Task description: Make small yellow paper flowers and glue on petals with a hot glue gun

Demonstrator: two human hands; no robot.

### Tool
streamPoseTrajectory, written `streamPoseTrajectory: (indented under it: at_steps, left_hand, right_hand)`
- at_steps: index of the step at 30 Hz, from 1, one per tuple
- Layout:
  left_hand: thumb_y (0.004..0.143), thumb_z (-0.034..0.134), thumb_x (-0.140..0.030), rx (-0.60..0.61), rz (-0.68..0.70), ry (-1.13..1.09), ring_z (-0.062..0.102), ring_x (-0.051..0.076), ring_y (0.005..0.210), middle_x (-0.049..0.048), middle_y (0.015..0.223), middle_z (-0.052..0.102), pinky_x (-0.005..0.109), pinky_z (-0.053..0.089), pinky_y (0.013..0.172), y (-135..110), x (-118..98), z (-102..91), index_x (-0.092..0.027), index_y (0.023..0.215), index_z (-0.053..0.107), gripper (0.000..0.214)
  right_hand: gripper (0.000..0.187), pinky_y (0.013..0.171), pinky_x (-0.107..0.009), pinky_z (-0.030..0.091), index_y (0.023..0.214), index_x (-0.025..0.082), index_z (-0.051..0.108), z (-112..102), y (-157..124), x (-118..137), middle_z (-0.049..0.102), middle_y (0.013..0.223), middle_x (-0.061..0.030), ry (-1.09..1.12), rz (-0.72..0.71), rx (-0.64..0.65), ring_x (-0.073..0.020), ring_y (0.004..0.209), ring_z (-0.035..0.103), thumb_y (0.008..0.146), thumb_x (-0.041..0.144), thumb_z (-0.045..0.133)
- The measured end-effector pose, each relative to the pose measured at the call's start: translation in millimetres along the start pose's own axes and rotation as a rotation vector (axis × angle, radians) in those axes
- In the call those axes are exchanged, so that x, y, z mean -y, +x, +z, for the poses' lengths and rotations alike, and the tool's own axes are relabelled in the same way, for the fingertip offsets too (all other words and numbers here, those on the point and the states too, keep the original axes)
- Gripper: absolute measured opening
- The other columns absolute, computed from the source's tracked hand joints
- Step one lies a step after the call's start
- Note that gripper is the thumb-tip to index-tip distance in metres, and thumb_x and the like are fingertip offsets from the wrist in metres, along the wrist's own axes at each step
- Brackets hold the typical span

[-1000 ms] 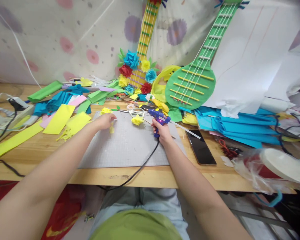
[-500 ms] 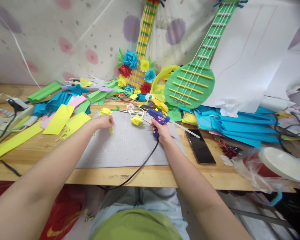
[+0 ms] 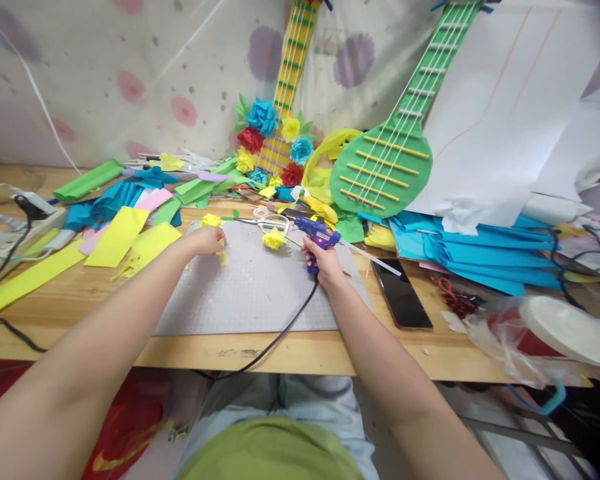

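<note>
My right hand (image 3: 325, 259) is wrapped round the grip of a blue hot glue gun (image 3: 319, 232), its nozzle pointing left. A white glue stick (image 3: 373, 259) sticks out of the back of the gun. My left hand (image 3: 207, 242) is closed in a pinch at the left of the grey cutting mat (image 3: 260, 300), with a small piece of yellow paper (image 3: 223, 258) showing at the fingertips. Just beyond that hand is a yellow paper flower (image 3: 211, 220). A second yellow flower (image 3: 274, 239) lies between my hands, beside white-handled scissors (image 3: 280, 223).
Yellow paper strips (image 3: 117, 237) and a power strip (image 3: 25, 243) lie to the left. A green paper instrument (image 3: 383, 170) and a yellow flowered one (image 3: 275, 150) lean at the back. A phone (image 3: 403, 293) and bagged container (image 3: 545, 333) are right. The gun's cord (image 3: 280, 333) crosses the mat.
My left hand has shifted very slightly, and more of the yellow piece shows at its fingertips. The right hand and the glue gun have stayed nearly still.
</note>
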State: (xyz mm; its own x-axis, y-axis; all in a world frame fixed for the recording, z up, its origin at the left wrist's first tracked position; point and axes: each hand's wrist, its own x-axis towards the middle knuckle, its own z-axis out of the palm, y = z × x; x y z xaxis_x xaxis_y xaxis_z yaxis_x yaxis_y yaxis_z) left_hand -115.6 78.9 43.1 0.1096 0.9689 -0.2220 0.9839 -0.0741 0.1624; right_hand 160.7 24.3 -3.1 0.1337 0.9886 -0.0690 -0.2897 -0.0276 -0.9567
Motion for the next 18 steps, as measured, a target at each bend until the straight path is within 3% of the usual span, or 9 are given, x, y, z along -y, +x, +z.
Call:
streamPoseTrajectory:
  at_steps: [2, 4, 8, 10, 14, 18]
  left_hand:
    - [0.054, 0.053, -0.016, -0.078, -0.002, -0.078, 0.059, 0.018, 0.07, 0.0024, 0.07, 0.064, 0.025, 0.042, 0.059, -1.9, 2.8, -0.3, -0.019, 0.066, 0.062, 0.015]
    - [0.056, 0.055, -0.018, -0.18, -0.036, -0.306, 0.058, 0.018, 0.065, 0.0026, 0.064, 0.061, 0.027, 0.044, 0.059, -5.9, 0.7, 2.2, -0.017, 0.061, 0.06, 0.007]
    - [0.059, 0.06, -0.023, -0.416, -0.069, -1.138, 0.06, 0.015, 0.062, 0.0004, 0.065, 0.059, 0.029, 0.05, 0.059, -18.0, -22.2, 18.0, -0.015, 0.074, 0.057, 0.017]
    - [0.055, 0.066, -0.022, -0.466, -0.038, -1.411, 0.062, 0.014, 0.064, -0.001, 0.066, 0.058, 0.029, 0.051, 0.061, -22.7, -38.5, 29.2, -0.014, 0.075, 0.055, 0.023]
    - [0.055, 0.069, -0.021, -0.494, -0.042, -1.663, 0.064, 0.015, 0.066, -0.0009, 0.066, 0.059, 0.027, 0.052, 0.06, -25.2, -64.7, 50.1, -0.013, 0.073, 0.053, 0.025]
    - [0.058, 0.069, -0.024, -0.503, -0.076, -1.727, 0.065, 0.016, 0.068, 0.0019, 0.071, 0.062, 0.024, 0.052, 0.055, -28.6, -76.8, 64.0, -0.013, 0.073, 0.053, 0.024]
  right_hand:
    - [0.032, 0.034, -0.017, 0.031, 0.065, 0.016, 0.056, 0.5, -1.3, 0.8, 0.055, 0.055, 0.0036, -0.009, -0.01, 0.012, -0.0035, 0.04, 0.041, 0.055, 0.042, 0.072]
    - [0.032, 0.035, -0.017, 0.031, 0.064, 0.016, 0.057, 1.0, -2.6, 1.6, 0.054, 0.053, 0.0036, -0.042, -0.015, 0.028, -0.0036, 0.039, 0.04, 0.056, 0.044, 0.07]
    - [0.033, 0.036, -0.019, 0.033, 0.065, 0.015, 0.06, 1.5, -3.7, 1.6, 0.055, 0.054, 0.0024, -0.098, -0.032, 0.056, -0.0045, 0.04, 0.041, 0.057, 0.046, 0.069]
    - [0.034, 0.038, -0.019, 0.033, 0.066, 0.015, 0.061, 1.5, -4.0, 1.2, 0.055, 0.053, 0.0024, -0.137, -0.042, 0.07, -0.005, 0.04, 0.041, 0.057, 0.047, 0.068]
    - [0.036, 0.039, -0.021, 0.033, 0.068, 0.016, 0.061, 3.3, -8.2, 3.2, 0.047, 0.043, 0.0048, -0.323, -0.054, 0.097, -0.0069, 0.038, 0.04, 0.06, 0.051, 0.066]
    - [0.035, 0.051, -0.025, 0.042, 0.072, 0.016, 0.063, 6.8, -14.2, 5.1, 0.058, 0.054, 0.0005, -0.501, -0.096, 0.127, -0.0126, 0.051, 0.053, 0.061, 0.049, 0.066]
